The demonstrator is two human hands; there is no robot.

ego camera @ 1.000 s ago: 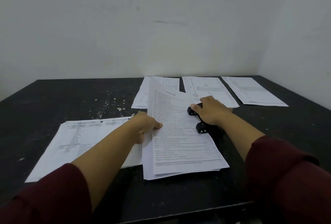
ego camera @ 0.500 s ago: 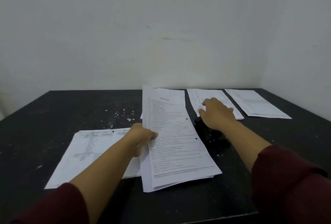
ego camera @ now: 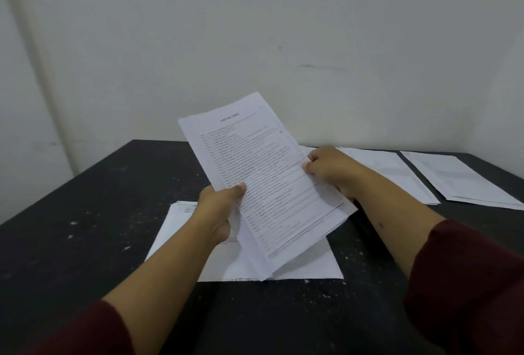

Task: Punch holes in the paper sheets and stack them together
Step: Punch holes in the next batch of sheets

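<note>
Left hand (ego camera: pixel 219 207) pinches the printed sheaf (ego camera: pixel 263 181) at its 8 o'clock edge, thumb on top; right hand (ego camera: pixel 330 168) grips the 3 o'clock edge, fingers curled round it; the sheaf is held tilted, clear of the black table (ego camera: pixel 85 212), right over the flat stack (ego camera: pixel 297 268) at 6 o'clock. Likely step is stacking: square the edges first, lower both sides evenly, match corners to the stack; unpunched piles (ego camera: pixel 465 181) wait at 3 o'clock; the punch isn't visible.

Printed sheaf of sheets (ego camera: pixel 263 181) tilted in air above flat stack (ego camera: pixel 306 265).
</note>
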